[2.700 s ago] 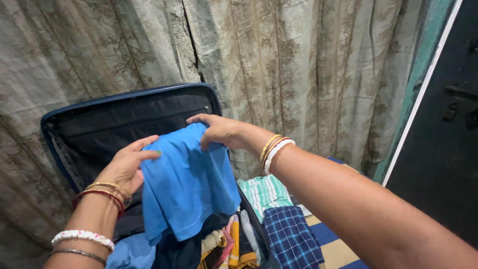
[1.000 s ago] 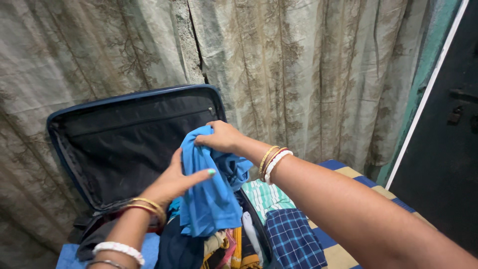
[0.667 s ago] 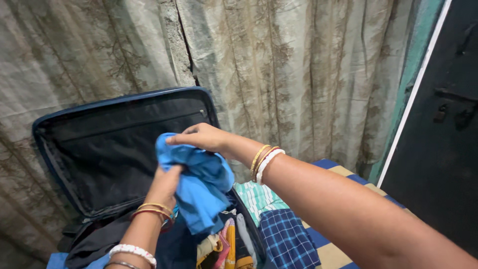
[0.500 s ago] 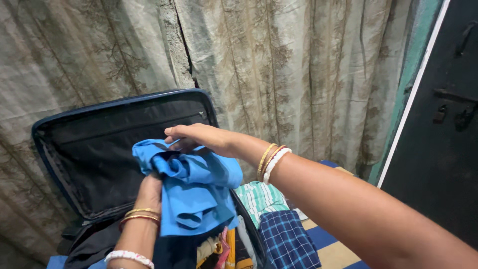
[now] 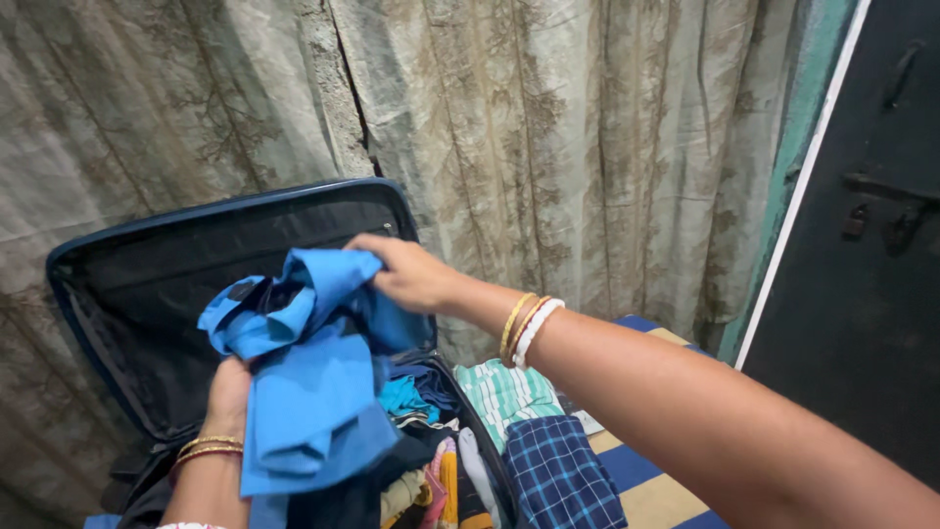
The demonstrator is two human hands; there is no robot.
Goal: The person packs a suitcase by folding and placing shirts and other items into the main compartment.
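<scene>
Head view: right hand [image 5: 411,274] reaching across from the right, fingers pinched on the upper fold of a bright blue garment [image 5: 304,382], bangles at the wrist. Left hand [image 5: 228,397] under the cloth from below, mostly covered by it; seemingly closed on the bunched lower part, fingers themselves hidden. Garment held up in the air, crumpled and half folded, hanging in front of the raised lid of an open suitcase [image 5: 147,284] with a dark lining and blue rim. Beneath it, the suitcase's lower half packed with clothes [image 5: 431,470] in dark blue, teal, yellow and pink. Just right of the suitcase, a green-and-white striped cloth [image 5: 504,392] and a dark blue checked cloth [image 5: 563,470], lying on a blue-and-tan checked cover [image 5: 666,500]. Behind everything, a pale patterned curtain [image 5: 548,127]; at far right, a dark door [image 5: 871,245].
</scene>
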